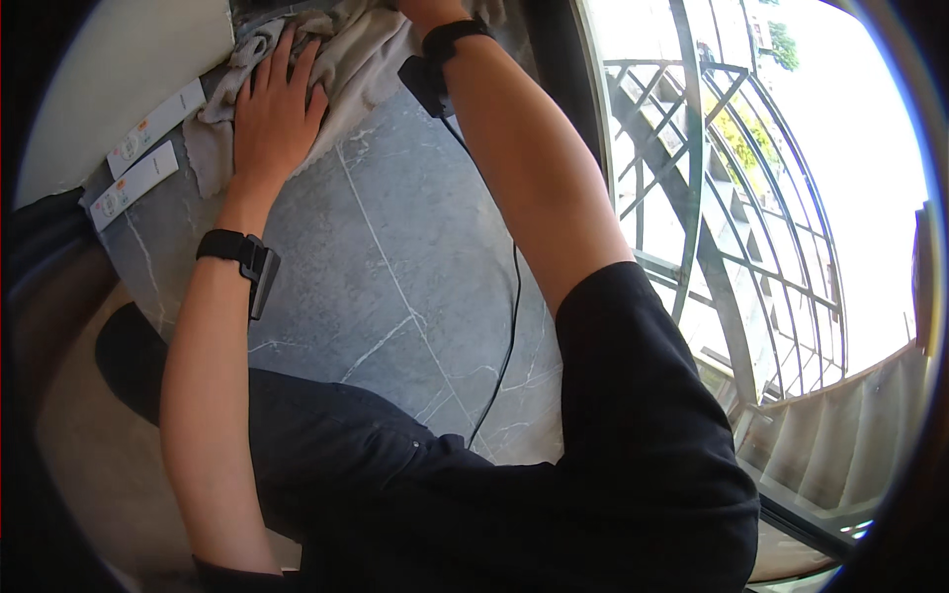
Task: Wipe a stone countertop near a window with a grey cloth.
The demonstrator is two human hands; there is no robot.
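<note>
My left hand (275, 117) lies flat with its fingers spread on a crumpled beige-grey cloth (358, 71). The cloth is bunched along the far side of a grey stone surface with white veins (341, 237). At the top edge, my right hand (431, 12) reaches to the cloth's right end. Its fingers are cut off by the picture, so its grip is hidden. Black straps with small dark devices sit on both wrists. Just left of the cloth lie two slim white boxes, a farther one (158, 127) and a nearer one (135, 185).
From near my right wrist a black cable (515, 296) runs down across the stone to my body. A pale panel (129, 69) rises behind the boxes. On the right stands a large window, with metal framework (692, 178) beyond the glass and pale curtain-like folds (840, 435) below.
</note>
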